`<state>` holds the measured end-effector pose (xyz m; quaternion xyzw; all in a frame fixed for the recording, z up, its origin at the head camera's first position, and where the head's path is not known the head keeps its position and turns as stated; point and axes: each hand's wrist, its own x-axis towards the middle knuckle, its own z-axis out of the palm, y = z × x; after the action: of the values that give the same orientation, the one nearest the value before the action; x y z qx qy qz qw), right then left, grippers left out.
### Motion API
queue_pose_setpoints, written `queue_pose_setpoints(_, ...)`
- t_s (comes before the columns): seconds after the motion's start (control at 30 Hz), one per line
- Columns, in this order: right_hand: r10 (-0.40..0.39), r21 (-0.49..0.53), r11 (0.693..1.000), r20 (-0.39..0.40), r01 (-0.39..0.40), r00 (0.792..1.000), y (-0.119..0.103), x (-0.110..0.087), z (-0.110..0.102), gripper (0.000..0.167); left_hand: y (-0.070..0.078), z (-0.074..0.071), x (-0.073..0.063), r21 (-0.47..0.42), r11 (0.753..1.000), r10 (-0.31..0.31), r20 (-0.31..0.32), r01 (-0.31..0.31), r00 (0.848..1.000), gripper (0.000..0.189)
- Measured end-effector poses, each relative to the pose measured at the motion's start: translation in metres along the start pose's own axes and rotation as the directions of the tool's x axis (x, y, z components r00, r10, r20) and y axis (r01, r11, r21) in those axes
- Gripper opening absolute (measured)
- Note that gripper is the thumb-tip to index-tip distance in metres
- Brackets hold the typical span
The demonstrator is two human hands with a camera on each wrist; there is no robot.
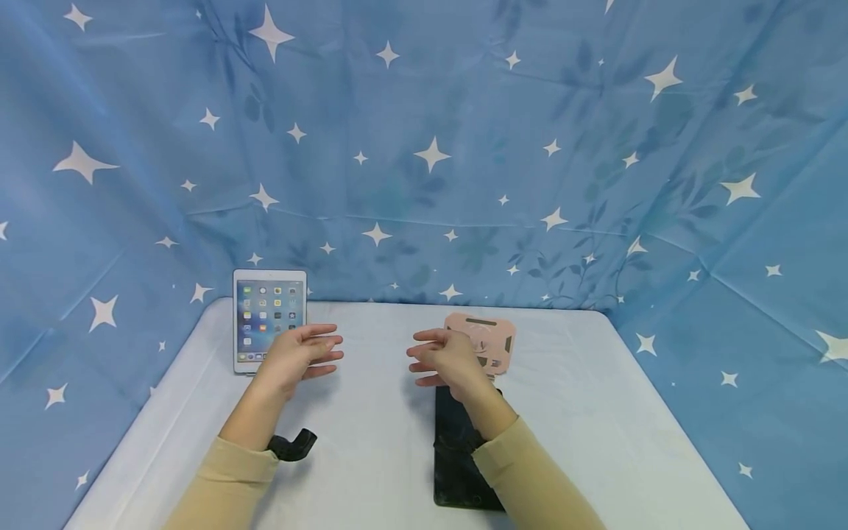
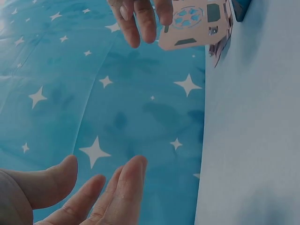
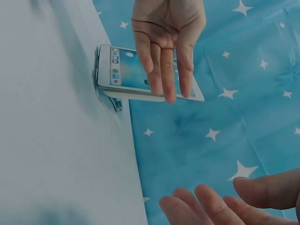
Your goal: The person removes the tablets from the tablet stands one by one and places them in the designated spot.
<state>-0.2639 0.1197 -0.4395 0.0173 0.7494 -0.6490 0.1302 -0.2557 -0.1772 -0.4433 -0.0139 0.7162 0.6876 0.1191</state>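
My left hand (image 1: 299, 357) hovers over the table with its fingers loosely extended and nothing in them. Just behind it, a white tablet (image 1: 270, 302) with its screen lit leans upright at the left; in the right wrist view a stand shows behind the tablet (image 3: 126, 70). Opposite, my right hand (image 1: 452, 361) is also raised, fingers spread and bare, facing the left one. Beyond its knuckles a pink tablet stand (image 1: 498, 335) stands tilted, partly covered by the hand. A black tablet (image 1: 457, 471) lies flat under my right forearm, which hides part of it.
A white cloth covers the table (image 1: 377, 442). Blue curtains (image 1: 397, 184) with white stars hang along the back and both sides. A black strap piece (image 1: 293, 445) juts from my left wrist.
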Motion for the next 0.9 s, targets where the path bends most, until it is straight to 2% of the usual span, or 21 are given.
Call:
queue_pose_setpoints(0.4,0.023,0.013,1.0,0.022,-0.024,0.999,-0.009,0.018,0.022,0.034,0.001,-0.025,-0.004,-0.007,1.0,0.0,-0.018,0.0,1.0,0.053)
queue_pose_setpoints(0.6,0.033,0.011,0.999,0.032,-0.033,0.999,-0.014,0.024,0.032,0.034,0.005,-0.039,-0.008,0.01,1.0,0.023,-0.043,-0.023,0.999,0.055)
queue_pose_setpoints(0.9,-0.032,0.1,0.995,0.106,0.021,0.994,-0.014,0.036,0.045,0.038,0.008,-0.06,-0.01,-0.013,0.999,0.049,-0.068,-0.05,0.996,0.059)
